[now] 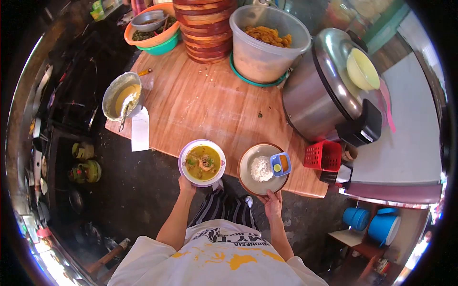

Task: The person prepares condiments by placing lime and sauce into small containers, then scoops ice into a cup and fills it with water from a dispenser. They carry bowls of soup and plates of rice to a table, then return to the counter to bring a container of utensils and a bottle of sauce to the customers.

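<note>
My left hand (187, 185) is closed on the near left side of a white bowl with a lilac edge (182, 164). Yellow-green soup (203, 163) with chopped greens and pieces of food fills it. Around the near rim of a beige plate with a brown edge (247, 183), my right hand (272, 202) is closed, thumb on top. White rice (261, 168) lies on that plate beside a small blue divided dish (276, 172), which holds a green citrus piece and orange-brown sauce. Bowl and plate are both at the table's front edge, apart from each other. My fingers underneath are hidden.
The wooden table (191, 95) carries a batter pot (108, 101), a paper slip (140, 128), stacked wooden plates (205, 33) and a plastic bucket with fried food (257, 59). At right stand a large steel cooker (310, 90) and a red basket (322, 156).
</note>
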The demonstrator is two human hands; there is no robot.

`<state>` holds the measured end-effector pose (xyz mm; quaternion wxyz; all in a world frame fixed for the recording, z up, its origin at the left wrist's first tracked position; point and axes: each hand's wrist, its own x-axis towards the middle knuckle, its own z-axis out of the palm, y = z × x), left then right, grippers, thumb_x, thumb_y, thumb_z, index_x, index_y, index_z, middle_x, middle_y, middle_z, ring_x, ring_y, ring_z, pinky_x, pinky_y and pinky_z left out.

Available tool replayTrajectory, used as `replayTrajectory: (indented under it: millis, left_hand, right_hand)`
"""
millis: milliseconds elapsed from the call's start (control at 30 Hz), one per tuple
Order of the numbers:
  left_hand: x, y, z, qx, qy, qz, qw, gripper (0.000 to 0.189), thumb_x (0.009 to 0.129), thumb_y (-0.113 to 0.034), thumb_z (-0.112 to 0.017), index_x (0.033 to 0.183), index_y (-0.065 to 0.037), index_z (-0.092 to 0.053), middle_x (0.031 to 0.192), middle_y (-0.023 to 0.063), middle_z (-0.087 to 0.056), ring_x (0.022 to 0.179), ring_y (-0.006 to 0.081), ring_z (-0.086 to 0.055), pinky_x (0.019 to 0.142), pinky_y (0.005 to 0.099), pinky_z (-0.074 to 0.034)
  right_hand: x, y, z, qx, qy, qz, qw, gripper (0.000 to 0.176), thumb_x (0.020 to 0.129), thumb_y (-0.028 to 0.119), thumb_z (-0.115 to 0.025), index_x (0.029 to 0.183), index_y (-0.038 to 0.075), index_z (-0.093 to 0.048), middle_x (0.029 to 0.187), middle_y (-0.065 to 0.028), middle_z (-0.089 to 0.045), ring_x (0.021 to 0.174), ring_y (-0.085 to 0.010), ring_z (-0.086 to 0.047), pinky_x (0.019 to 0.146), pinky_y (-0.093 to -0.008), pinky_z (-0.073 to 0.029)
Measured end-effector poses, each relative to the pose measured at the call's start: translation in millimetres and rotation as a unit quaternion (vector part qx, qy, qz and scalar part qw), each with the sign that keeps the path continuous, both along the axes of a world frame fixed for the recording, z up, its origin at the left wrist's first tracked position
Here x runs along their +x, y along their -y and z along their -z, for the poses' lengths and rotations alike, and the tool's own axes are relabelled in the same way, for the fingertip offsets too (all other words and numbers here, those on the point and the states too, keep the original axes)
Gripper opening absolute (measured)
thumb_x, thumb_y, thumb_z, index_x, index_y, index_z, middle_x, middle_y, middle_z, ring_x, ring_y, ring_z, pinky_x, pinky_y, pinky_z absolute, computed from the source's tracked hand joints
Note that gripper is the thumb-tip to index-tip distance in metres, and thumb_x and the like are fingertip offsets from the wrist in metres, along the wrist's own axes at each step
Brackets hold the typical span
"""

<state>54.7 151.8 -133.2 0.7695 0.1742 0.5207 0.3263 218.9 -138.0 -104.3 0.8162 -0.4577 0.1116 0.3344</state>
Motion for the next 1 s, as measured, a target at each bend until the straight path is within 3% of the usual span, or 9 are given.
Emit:
replayTrajectory:
  millis: [300,467,667,733,900,1000]
  left_hand:
    - [1.2,57.1,-16.9,0.075,0.04,0.099,0.991,0.023,0.086,-0.009,-0.048,0.103,0.003,-0.059,0.097,0.011,-0.064,0.085,0.0218,-0.065,0.075,0.0358,-0.053]
    - [-13.0,119.0,-17.8,0.131,0.037,0.257,0.957,0.027,0.088,-0.012,-0.05,0.109,0.003,-0.057,0.103,0.0105,-0.063,0.091,0.0197,-0.063,0.079,0.0346,-0.052]
    - [19.0,268.2,-28.9,0.126,0.149,0.362,0.911,0.036,0.087,-0.019,-0.058,0.115,0.003,-0.053,0.111,0.0105,-0.06,0.097,0.0198,-0.061,0.083,0.0342,-0.051]
    - [51.4,310.0,-7.6,0.109,0.157,0.399,0.897,0.035,0.088,-0.018,-0.056,0.115,0.003,-0.053,0.111,0.0119,-0.06,0.096,0.0208,-0.062,0.082,0.0346,-0.052]
    - [109.9,466.1,-29.6,0.065,0.158,0.469,0.866,0.03,0.091,-0.016,-0.048,0.115,0.002,-0.053,0.108,0.0114,-0.061,0.093,0.0199,-0.063,0.078,0.0337,-0.053]
    - [165.4,538.0,-26.1,0.078,0.133,0.524,0.838,0.024,0.086,-0.009,-0.046,0.104,0.002,-0.058,0.1,0.0104,-0.063,0.088,0.0177,-0.063,0.076,0.0322,-0.053]
  right_hand:
    - [-54.3,89.6,7.6,0.024,0.015,0.047,0.998,0.036,0.086,0.002,-0.053,0.121,0.008,-0.046,0.104,-0.0128,-0.063,0.086,-0.0258,-0.066,0.072,-0.0395,-0.058]
    - [-110.7,182.8,-3.7,0.03,-0.012,0.115,0.993,0.034,0.087,0.006,-0.055,0.12,0.005,-0.047,0.102,-0.0131,-0.062,0.082,-0.0258,-0.066,0.072,-0.0403,-0.058]
    - [-177.0,332.7,-2.9,0.001,0.027,0.24,0.97,0.033,0.086,0.005,-0.054,0.118,0.006,-0.048,0.1,-0.0136,-0.064,0.083,-0.027,-0.067,0.075,-0.0433,-0.057]
    - [-173.5,377.2,-0.6,0.002,0.039,0.272,0.962,0.03,0.086,0.004,-0.054,0.115,0.004,-0.047,0.097,-0.0159,-0.063,0.081,-0.0276,-0.067,0.072,-0.0421,-0.058]
    - [-198.4,491.2,3.8,-0.014,0.055,0.389,0.919,0.03,0.085,0.0,-0.051,0.115,0.001,-0.046,0.099,-0.0154,-0.062,0.081,-0.0268,-0.067,0.07,-0.0412,-0.058]
    - [-182.6,550.4,25.4,-0.012,0.077,0.431,0.899,0.032,0.085,-0.002,-0.05,0.117,0.001,-0.045,0.104,-0.017,-0.061,0.083,-0.0275,-0.067,0.072,-0.0424,-0.059]
